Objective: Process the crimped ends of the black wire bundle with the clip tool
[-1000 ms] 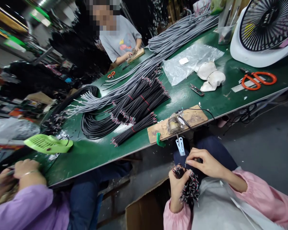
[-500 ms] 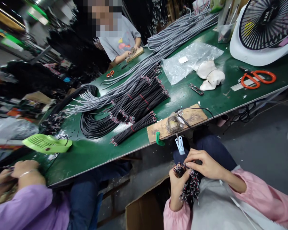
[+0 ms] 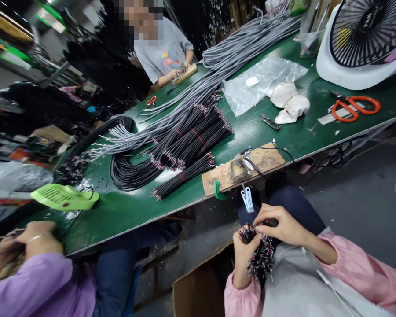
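Note:
My left hand (image 3: pixel 242 259) grips a bundle of black wires (image 3: pixel 260 259) with red and white stripped ends, held over my lap below the table edge. My right hand (image 3: pixel 280 225) pinches at the top of that bundle with fingertips closed on a wire end. Just above my hands a wooden board (image 3: pixel 267 160) with a small metal device and a white clip (image 3: pixel 247 199) sits at the edge of the green table (image 3: pixel 125 211). Pink sleeves cover both my arms.
Bundles of black wires (image 3: pixel 188 145) and grey cables (image 3: pixel 224 66) cover the table. Orange scissors (image 3: pixel 356 107), a white fan (image 3: pixel 359 44), a plastic bag (image 3: pixel 260 81), snips (image 3: pixel 269 122) and a green fan (image 3: pixel 64 197) lie there. A purple-sleeved co-worker's hands (image 3: pixel 29 240) work at left; another person sits across. A cardboard box (image 3: pixel 201 290) stands below.
My right hand has shifted slightly left and down onto the top of the bundle; the left hand keeps its hold. The co-worker's hands at left moved a little.

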`<state>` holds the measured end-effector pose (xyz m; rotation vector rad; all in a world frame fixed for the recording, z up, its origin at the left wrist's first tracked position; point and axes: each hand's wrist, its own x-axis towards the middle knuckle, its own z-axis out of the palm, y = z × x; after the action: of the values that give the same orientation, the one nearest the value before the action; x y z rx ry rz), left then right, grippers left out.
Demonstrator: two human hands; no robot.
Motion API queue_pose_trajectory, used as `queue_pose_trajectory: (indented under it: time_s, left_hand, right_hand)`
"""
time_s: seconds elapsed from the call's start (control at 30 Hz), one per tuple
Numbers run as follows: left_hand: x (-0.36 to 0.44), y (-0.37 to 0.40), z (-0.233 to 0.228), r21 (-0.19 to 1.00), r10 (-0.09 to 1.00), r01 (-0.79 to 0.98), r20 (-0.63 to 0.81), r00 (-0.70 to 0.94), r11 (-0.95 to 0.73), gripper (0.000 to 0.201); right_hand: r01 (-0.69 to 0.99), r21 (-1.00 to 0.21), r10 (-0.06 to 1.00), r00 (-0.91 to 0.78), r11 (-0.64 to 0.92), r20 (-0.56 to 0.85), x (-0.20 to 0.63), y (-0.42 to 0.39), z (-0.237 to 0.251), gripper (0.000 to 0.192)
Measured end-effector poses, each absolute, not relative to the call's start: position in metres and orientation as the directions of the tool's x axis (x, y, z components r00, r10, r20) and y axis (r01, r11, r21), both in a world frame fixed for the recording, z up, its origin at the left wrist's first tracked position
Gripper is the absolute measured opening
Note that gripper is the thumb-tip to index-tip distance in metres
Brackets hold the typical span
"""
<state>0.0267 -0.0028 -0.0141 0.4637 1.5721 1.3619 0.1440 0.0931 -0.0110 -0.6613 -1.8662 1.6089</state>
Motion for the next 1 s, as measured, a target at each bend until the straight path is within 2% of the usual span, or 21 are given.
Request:
queue_pose_trajectory:
  time_s: [0.13,0.3,0.4,0.5,0.6,0.8,1.0]
  left_hand:
    - [0.027,-0.003,-0.019,0.898,0.817,-0.319,-0.418,-0.397,0.305,0.027]
    - [0.030,-0.012,-0.027,0.889,0.672,-0.323,-0.456,-0.583,0.324,0.030]
    - [0.031,-0.013,-0.025,0.893,0.677,-0.333,-0.448,-0.584,0.304,0.030]
    - [0.030,-0.010,-0.019,0.905,0.676,-0.314,-0.423,-0.604,0.285,0.032]
    - [0.028,-0.009,-0.013,0.915,0.682,-0.289,-0.404,-0.609,0.283,0.032]
    - [0.029,-0.010,-0.013,0.911,0.698,-0.280,-0.411,-0.586,0.302,0.034]
    - [0.029,-0.009,-0.014,0.925,0.700,-0.265,-0.381,-0.604,0.273,0.031]
  right_hand:
    - [0.015,-0.990,0.688,-0.720,0.138,0.085,0.143,0.092,-0.009,0.011]
    - [0.094,-0.970,0.782,-0.612,0.222,0.120,0.139,0.086,-0.015,0.022]
    - [0.056,-0.978,0.814,-0.565,0.200,0.135,0.137,0.080,-0.019,0.022]
    - [0.005,-0.986,0.800,-0.586,0.164,0.130,0.137,0.077,-0.023,0.018]
    - [0.014,-0.987,0.781,-0.613,0.163,0.120,0.140,0.077,-0.025,0.016]
    - [0.043,-0.983,0.840,-0.527,0.177,0.128,0.142,0.078,-0.023,0.010]
    - [0.024,-0.980,0.817,-0.557,0.196,0.150,0.139,0.081,-0.017,0.012]
